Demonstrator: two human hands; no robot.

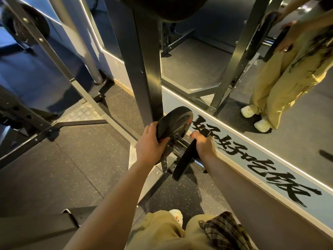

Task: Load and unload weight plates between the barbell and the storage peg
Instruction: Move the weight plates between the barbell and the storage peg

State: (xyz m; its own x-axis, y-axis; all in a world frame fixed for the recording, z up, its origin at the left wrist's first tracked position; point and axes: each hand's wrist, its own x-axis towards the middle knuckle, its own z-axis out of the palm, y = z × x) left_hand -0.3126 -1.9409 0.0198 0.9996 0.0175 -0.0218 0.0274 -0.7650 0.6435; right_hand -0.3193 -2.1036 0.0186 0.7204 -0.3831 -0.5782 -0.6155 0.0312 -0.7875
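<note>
A person's left hand point(150, 144) curls round the edge of a black plate point(173, 123) seated on a low steel peg point(182, 146) beside the rack upright point(147, 69), while the right hand point(203, 142) grips a second plate point(183, 159) nearer the peg's tip.

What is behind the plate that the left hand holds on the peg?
Behind the inner plate stands the black rack post, with rubber floor beyond. The plate covers where the peg joins the post.
</note>
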